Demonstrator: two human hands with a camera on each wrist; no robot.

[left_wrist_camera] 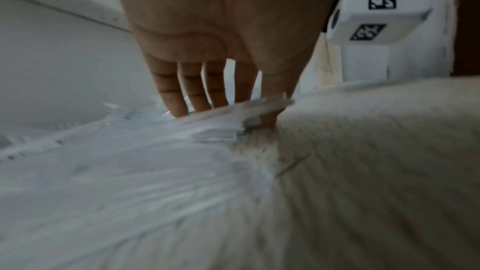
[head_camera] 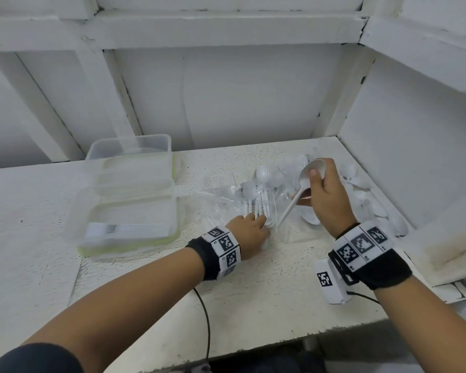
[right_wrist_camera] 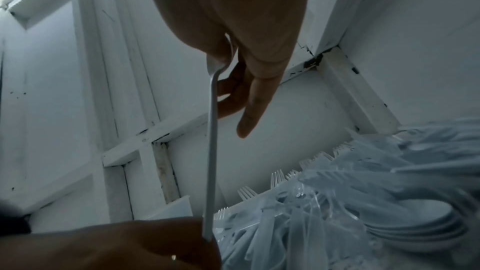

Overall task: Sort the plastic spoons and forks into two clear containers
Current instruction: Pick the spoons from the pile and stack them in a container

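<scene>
The white plastic spoon (head_camera: 304, 187) sat pinched by its bowl in my right hand (head_camera: 327, 195), lifted above the cutlery pile (head_camera: 264, 189) at the surface's (head_camera: 253, 278) far right. It seemed light, springy and slick, best held at the neck. My left hand (head_camera: 249, 232) pinched clear fork handles (left_wrist_camera: 259, 108), thumb beneath them, plain only from that wrist. Head view alone showed both containers (head_camera: 127, 211).

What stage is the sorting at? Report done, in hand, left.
Done: little. The near container and the far container look empty of cutlery, though their clear walls make that hard to confirm. In hand: the right hand grips one white spoon by its bowl; the left hand pinches clear forks at their handle ends. Left: nearly everything, the mixed pile on the table.
</scene>
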